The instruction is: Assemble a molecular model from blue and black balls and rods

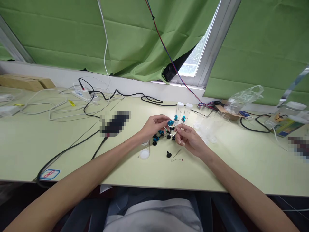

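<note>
My left hand (pixel 154 126) is closed in a pinch on a small blue bead-like piece (pixel 170 122) above the desk. My right hand (pixel 187 138) is closed too, pinching a thin wire (pixel 180 121) that runs up to the blue piece. Under and between the hands lie several small black and blue pieces (pixel 162 136). Nearer the front a single black piece (pixel 169 154) and a bent wire (pixel 177 155) rest on the desk. A white round lid (pixel 145 154) lies by my left wrist.
Two clear vials with blue parts (pixel 182 112) stand behind the hands, with more clear tubes (pixel 209 125) to the right. Cables and a power strip (pixel 83 93) spread over the pale green desk (pixel 48 138). A plastic bag (pixel 243 98) and a jar (pixel 288 120) sit at far right.
</note>
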A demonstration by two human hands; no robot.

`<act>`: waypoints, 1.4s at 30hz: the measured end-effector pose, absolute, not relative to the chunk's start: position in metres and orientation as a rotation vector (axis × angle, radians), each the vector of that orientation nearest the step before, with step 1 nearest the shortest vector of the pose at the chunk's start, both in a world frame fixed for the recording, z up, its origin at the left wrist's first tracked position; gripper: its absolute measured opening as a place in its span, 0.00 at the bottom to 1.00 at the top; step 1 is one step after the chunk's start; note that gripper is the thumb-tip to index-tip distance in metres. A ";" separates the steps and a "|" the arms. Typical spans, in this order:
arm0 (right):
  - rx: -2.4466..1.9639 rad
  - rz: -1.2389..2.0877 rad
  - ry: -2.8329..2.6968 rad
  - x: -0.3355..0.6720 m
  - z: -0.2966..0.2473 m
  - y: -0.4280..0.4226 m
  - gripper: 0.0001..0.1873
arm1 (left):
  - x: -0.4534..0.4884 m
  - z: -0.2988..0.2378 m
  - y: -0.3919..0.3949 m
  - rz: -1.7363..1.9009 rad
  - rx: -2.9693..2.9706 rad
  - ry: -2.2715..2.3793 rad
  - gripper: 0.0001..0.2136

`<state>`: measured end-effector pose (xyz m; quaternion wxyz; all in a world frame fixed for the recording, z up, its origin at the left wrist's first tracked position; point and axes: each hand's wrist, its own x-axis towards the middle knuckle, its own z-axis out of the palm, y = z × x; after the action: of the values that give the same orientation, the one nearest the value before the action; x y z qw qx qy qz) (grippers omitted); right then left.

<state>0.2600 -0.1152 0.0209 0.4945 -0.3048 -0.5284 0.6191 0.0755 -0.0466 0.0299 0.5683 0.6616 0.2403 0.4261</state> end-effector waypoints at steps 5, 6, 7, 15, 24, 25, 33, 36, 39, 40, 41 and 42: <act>-0.728 1.499 -1.279 0.260 0.021 -0.114 0.12 | 0.075 0.031 -0.047 1.042 1.554 0.594 0.17; -0.726 1.497 -1.278 0.260 0.021 -0.114 0.12 | 0.075 0.032 -0.048 1.074 1.588 0.628 0.18; -0.730 1.493 -1.276 0.260 0.021 -0.114 0.12 | 0.074 0.034 -0.049 1.115 1.635 0.664 0.18; -0.809 1.458 -1.233 0.260 0.022 -0.115 0.14 | 0.074 0.045 -0.070 1.489 2.211 0.590 0.14; -0.890 1.420 -1.201 0.260 0.017 -0.111 0.16 | 0.078 0.043 -0.077 1.343 2.193 0.556 0.18; -0.892 1.415 -1.207 0.260 0.017 -0.111 0.16 | 0.078 0.043 -0.077 1.332 2.187 0.547 0.18; -0.905 1.387 -1.211 0.260 0.013 -0.110 0.15 | 0.081 0.043 -0.078 1.355 2.210 0.516 0.10; -0.902 1.379 -1.211 0.260 0.014 -0.111 0.16 | 0.081 0.043 -0.080 1.392 2.169 0.542 0.08; -0.884 1.372 -1.207 0.260 0.016 -0.111 0.16 | 0.081 0.044 -0.082 1.397 2.117 0.585 0.09; -0.870 1.368 -1.203 0.260 0.016 -0.111 0.15 | 0.082 0.044 -0.082 1.393 2.097 0.592 0.10; -0.855 1.363 -1.200 0.261 0.017 -0.111 0.15 | 0.082 0.044 -0.082 1.389 2.075 0.594 0.10; -0.839 1.357 -1.194 0.261 0.017 -0.111 0.14 | 0.082 0.044 -0.082 1.386 2.050 0.593 0.10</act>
<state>0.2612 -0.1105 0.0172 0.5433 -0.3535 -0.5028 0.5719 0.0823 -0.0820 0.0437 0.2942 0.7700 0.2227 0.5205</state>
